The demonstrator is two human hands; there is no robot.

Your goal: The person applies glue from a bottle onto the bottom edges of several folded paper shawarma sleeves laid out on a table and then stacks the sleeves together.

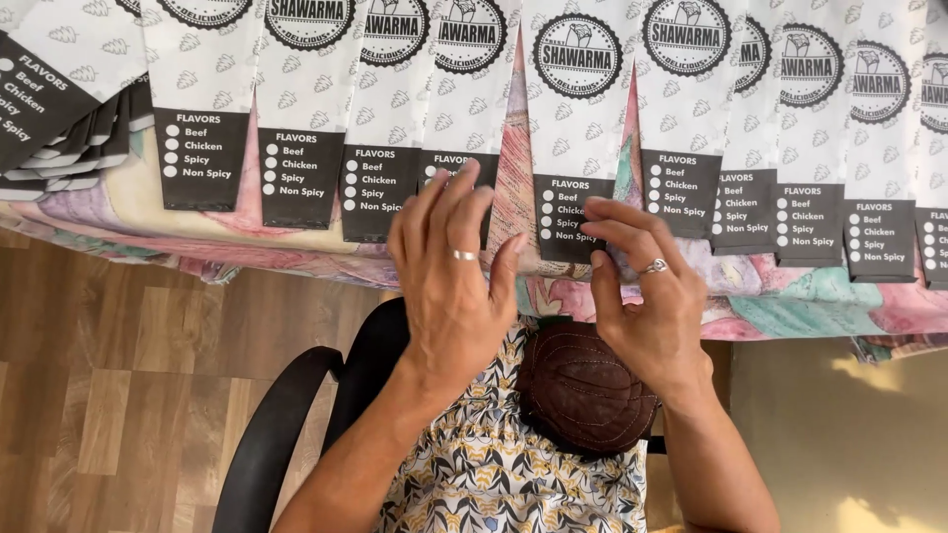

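Several long white paper sleeves with black printed bands lie side by side in a row across a table; one sleeve sits in the middle. My right hand, with a ring, pinches the lower black end of that sleeve between thumb and fingers. My left hand, also ringed, hovers flat with fingers spread over the bottom of the neighbouring sleeve, touching or just above it.
A pastel floral cloth covers the table. A fanned stack of the same sleeves lies at the far left. A brown quilted pouch rests on my patterned lap. A black chair arm curves over the wooden floor.
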